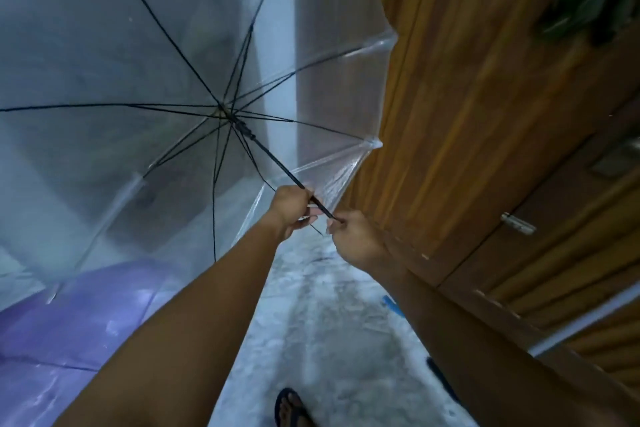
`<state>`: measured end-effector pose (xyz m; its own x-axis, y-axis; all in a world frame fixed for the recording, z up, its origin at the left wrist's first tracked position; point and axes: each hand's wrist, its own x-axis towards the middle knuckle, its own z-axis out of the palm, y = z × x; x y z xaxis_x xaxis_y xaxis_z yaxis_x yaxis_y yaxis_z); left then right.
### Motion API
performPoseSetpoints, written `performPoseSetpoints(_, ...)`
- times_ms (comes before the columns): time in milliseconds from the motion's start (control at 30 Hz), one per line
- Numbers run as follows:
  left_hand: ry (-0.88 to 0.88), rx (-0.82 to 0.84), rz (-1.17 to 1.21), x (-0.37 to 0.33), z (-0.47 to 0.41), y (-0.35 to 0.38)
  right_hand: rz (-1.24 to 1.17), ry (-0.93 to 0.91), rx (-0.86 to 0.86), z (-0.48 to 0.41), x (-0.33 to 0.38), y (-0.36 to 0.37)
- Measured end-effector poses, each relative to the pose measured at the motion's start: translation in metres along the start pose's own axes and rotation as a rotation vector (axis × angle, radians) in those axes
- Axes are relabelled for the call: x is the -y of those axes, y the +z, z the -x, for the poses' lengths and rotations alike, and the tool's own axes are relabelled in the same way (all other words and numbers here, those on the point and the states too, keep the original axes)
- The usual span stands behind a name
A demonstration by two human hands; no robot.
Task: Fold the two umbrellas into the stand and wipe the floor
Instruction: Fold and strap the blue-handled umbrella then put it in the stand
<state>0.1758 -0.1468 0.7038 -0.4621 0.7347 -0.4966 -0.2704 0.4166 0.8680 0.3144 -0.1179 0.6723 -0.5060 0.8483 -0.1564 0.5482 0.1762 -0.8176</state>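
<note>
A clear umbrella (145, 45) with black ribs is open in front of me and fills the upper left of the view. Its black shaft (273, 156) runs down and to the right into both hands. My left hand (291, 208) grips the shaft higher up. My right hand (349, 239) holds the shaft's lower end, with the handle hidden inside it. A purple umbrella (69, 329) lies open on the floor at the lower left, partly behind my left arm. The pale mottled floor (332, 322) stretches between my arms.
A wooden door (467, 97) with a metal latch (517, 224) stands close on the right. A small blue object (393, 305) lies on the floor by the door. My sandalled foot (291, 407) shows at the bottom. A grey wall lies behind the clear canopy.
</note>
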Motion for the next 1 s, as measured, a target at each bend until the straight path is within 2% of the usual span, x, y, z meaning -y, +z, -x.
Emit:
performPoseSetpoints(133, 0.063, -0.017, 0.005, 0.007, 0.095, 0.021, -0.123, 0.093, -0.072, 0.103, 0.017, -0.009)
performPoseSetpoints(300, 0.154, 0.026, -0.037, 0.016, 0.205, 0.046, -0.488, 0.270, -0.098, 0.228, 0.040, -0.035)
performPoseSetpoints(400, 0.238, 0.058, -0.096, 0.011, 0.253, 0.047, -0.501, 0.262, -0.093, 0.272, 0.055, -0.073)
performPoseSetpoints(667, 0.400, 0.016, -0.579, 0.001, 0.315, 0.018, -0.453, 0.265, -0.332, 0.303, 0.066, -0.171)
performPoseSetpoints(800, 0.469, 0.165, -0.699, -0.006, 0.331, 0.023, -0.540, 0.310, -0.373, 0.307, 0.066, -0.207)
performPoseSetpoints(900, 0.442, 0.321, -0.669, -0.010, 0.333, 0.035, -0.641, 0.350, -0.372, 0.316, 0.062, -0.230)
performPoseSetpoints(1000, 0.480, 0.473, -0.679, -0.012, 0.348, 0.054, -0.804, 0.349, -0.461, 0.333, 0.048, -0.253)
